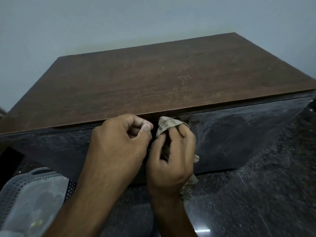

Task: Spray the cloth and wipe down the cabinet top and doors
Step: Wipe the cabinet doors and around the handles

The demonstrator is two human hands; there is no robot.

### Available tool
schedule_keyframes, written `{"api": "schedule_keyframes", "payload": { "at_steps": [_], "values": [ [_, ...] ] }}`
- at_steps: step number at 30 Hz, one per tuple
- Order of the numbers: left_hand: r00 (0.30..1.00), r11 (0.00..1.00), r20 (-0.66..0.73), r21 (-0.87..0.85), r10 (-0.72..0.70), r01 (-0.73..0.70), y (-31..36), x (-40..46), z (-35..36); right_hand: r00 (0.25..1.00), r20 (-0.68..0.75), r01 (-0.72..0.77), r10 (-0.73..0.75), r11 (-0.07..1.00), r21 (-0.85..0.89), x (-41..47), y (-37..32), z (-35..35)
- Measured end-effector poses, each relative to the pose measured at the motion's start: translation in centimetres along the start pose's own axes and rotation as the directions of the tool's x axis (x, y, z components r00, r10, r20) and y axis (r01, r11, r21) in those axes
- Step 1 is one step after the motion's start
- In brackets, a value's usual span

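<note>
A low cabinet with a brown wood-grain top (162,77) fills the middle of the view, its dark glossy doors (239,134) facing me below the front edge. My right hand (172,156) grips a beige patterned cloth (166,124) and holds it against the upper part of the doors, near the centre seam. My left hand (119,142) sits just left of it with fingers curled at the top edge of the doors; what they hold, if anything, is hidden. No spray bottle shows.
A grey perforated plastic basket (34,185) stands on the floor at lower left. Dark speckled polished floor (265,194) spreads to the right and below. A pale wall (119,23) rises behind the cabinet.
</note>
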State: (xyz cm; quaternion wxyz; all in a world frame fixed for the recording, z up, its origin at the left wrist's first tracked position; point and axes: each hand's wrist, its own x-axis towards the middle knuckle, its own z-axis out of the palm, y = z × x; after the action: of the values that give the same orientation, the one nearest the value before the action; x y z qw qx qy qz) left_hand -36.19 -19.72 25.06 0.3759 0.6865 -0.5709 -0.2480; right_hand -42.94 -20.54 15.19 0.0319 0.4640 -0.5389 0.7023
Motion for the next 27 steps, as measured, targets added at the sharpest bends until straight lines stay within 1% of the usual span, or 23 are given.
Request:
{"api": "schedule_keyframes", "payload": {
  "at_steps": [3,5,6,9,10,13,14,15,16,17,18,19,20,22,23,24,27],
  "values": [
    [0.998,0.998,0.043,0.047,-0.043,0.041,-0.1,-0.2,0.0,0.989,0.086,0.124,-0.117,0.989,-0.081,-0.9,1.3,-0.4],
    [0.997,0.998,0.052,0.045,-0.051,0.049,-0.3,-0.2,0.1,0.981,0.068,0.188,-0.182,0.978,-0.090,0.0,2.8,-0.9],
    [0.997,0.998,0.056,0.050,-0.052,0.049,-0.4,-0.1,0.2,0.982,0.039,0.186,-0.183,0.980,-0.070,0.7,3.3,-1.1],
    [0.993,0.997,0.098,0.060,-0.059,0.053,-0.8,-0.1,0.6,0.992,-0.044,0.118,-0.117,0.993,0.029,1.8,3.0,-1.1],
    [0.992,0.997,0.112,0.062,-0.052,0.045,-0.9,0.0,0.6,0.991,-0.054,0.123,-0.121,0.992,0.037,1.6,2.6,-0.8],
    [0.990,0.998,0.136,0.052,-0.027,0.020,-0.7,0.1,0.5,0.977,-0.032,0.211,-0.210,0.977,0.036,1.7,1.9,-0.6],
    [0.989,0.999,0.149,0.050,-0.016,0.009,-0.6,0.1,0.4,0.980,-0.038,0.198,-0.197,0.979,0.042,2.2,2.2,-0.9],
    [0.987,0.999,0.162,0.052,-0.006,-0.002,-0.4,0.0,0.4,0.988,-0.075,0.138,-0.134,0.989,0.046,2.8,2.6,-1.3],
    [0.985,0.999,0.173,0.050,0.002,-0.011,-0.3,-0.1,0.4,0.990,-0.138,0.040,-0.032,0.998,0.058,3.5,3.1,-1.5],
    [0.984,0.999,0.181,0.049,0.007,-0.016,-0.3,-0.2,0.3,0.975,-0.214,-0.051,0.065,0.996,0.072,3.9,3.5,-1.7],
    [0.983,0.999,0.183,0.048,0.010,-0.019,-0.3,-0.3,0.3,0.957,-0.264,-0.104,0.121,0.991,0.078,4.0,3.5,-1.6],
    [0.984,0.999,0.180,0.049,0.010,-0.019,-0.4,-0.3,0.3,0.956,-0.274,-0.091,0.104,0.994,0.061,3.9,3.4,-1.5],
    [0.984,0.999,0.178,0.052,0.007,-0.016,-0.4,-0.3,0.3,0.971,-0.235,-0.030,0.038,0.999,0.040,3.5,3.0,-1.2],
    [0.983,0.998,0.185,0.060,0.007,-0.018,-0.1,-0.4,0.4,0.989,-0.112,0.097,-0.093,0.995,0.029,2.6,2.5,-1.1],
    [0.982,0.998,0.190,0.062,0.008,-0.020,0.0,-0.4,0.4,0.990,-0.081,0.114,-0.111,0.993,0.030,2.4,2.7,-1.2],
    [0.981,0.998,0.196,0.059,0.010,-0.022,0.1,-0.4,0.4,0.993,-0.087,0.087,-0.084,0.996,0.033,2.2,3.2,-1.2],
    [0.978,0.998,0.207,0.053,0.006,-0.017,0.0,-0.5,0.4,0.984,-0.148,-0.088,0.095,0.995,0.049,1.1,4.6,-1.7]
  ]
}}
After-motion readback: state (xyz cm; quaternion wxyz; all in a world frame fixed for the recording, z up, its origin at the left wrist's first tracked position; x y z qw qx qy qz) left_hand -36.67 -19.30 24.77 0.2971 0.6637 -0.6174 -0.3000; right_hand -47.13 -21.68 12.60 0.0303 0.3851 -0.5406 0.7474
